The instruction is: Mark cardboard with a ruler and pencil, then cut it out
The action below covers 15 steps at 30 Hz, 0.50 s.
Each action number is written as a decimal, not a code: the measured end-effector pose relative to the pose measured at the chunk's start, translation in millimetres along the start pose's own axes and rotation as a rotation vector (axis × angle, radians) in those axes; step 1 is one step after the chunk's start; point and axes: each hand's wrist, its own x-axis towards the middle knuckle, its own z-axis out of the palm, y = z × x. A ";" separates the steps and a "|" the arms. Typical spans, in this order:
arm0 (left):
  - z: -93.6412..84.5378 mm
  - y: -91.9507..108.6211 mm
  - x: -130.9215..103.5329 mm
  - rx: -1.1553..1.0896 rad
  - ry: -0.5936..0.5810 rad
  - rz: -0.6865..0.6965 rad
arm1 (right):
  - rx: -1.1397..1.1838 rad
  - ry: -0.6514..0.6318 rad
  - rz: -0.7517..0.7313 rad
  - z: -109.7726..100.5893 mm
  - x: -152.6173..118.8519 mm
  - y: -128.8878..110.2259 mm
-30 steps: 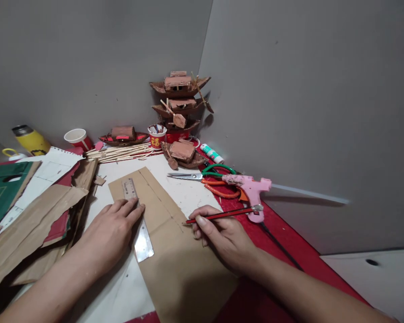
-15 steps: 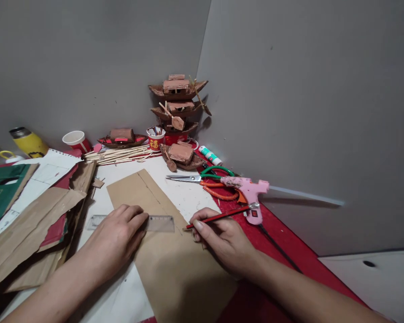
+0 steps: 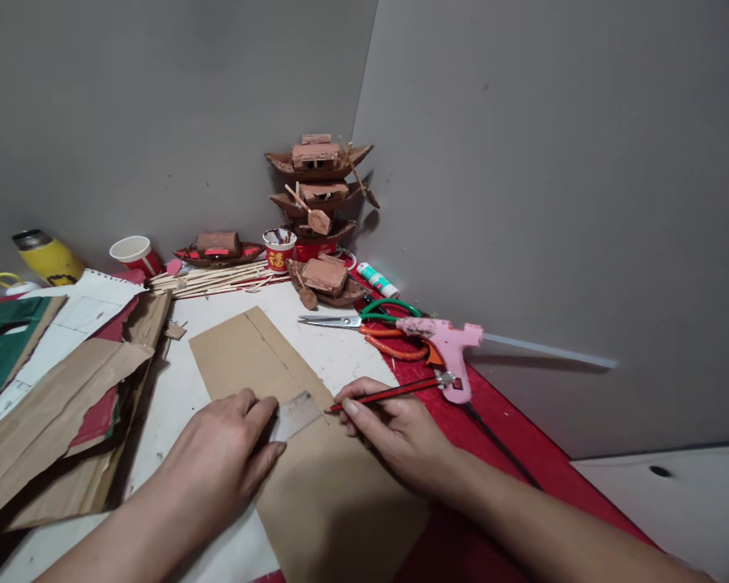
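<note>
A brown cardboard sheet lies on white paper, with a pencil line running down near its upper right edge. My left hand grips a clear plastic ruler over the sheet; most of the ruler is hidden under the fingers, and its visible end is tilted up to the right. In my right hand is a red-and-black pencil, held in a writing grip. Its tip is at the lower end of the drawn line, close to the ruler's end.
Scissors and a pink glue gun lie to the right. Behind stand stacked model boats, a paper cup and thin wooden sticks. Torn cardboard is piled at left, near a yellow bottle.
My left hand has shifted right and toward me, turning the ruler from level to a slant. The pencil tip has moved slightly left.
</note>
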 end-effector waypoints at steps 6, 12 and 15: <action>2.2 16.0 0.4 0.042 -0.013 -0.033 | -0.048 0.003 -0.022 0.2 0.8 0.9; 20.8 27.6 -9.6 0.035 0.005 0.044 | 0.007 0.061 0.022 -1.4 -0.8 0.6; 33.5 30.7 -13.6 0.056 0.115 0.129 | 0.073 0.094 0.057 -2.8 -1.3 -0.5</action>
